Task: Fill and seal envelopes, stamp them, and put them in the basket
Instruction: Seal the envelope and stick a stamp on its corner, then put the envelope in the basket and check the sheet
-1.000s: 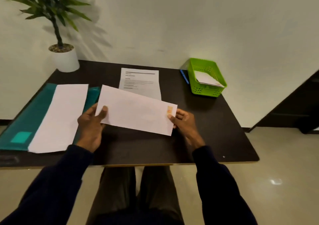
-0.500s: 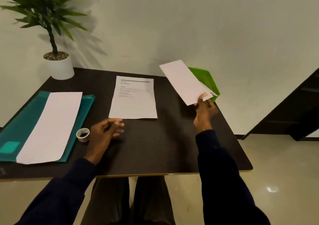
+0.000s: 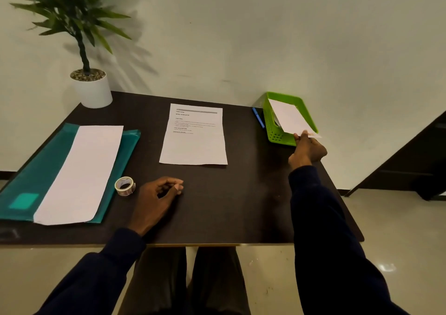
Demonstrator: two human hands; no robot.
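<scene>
Right hand (image 3: pixel 307 151) pinches white envelope (image 3: pixel 289 117) over green basket (image 3: pixel 275 136), 2 o'clock. Left hand (image 3: pixel 156 198) loosely curled, empty, on counter (image 3: pixel 241 206).

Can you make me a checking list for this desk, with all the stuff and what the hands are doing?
Surface: dark table, matte.
Job's things: envelope slanting into the green basket, near end over its rim; printed sheet flat mid-table; small roll by the left hand.
Clutter: teal folder with a long white sheet on it; blue pen beside the basket.
Hands: right hand pinches the envelope's near end; left hand rests on the table, loosely curled, holding nothing.
Cables: nothing seen.
Surroundings: potted plant at the far left corner, pale wall, shiny floor.
</scene>
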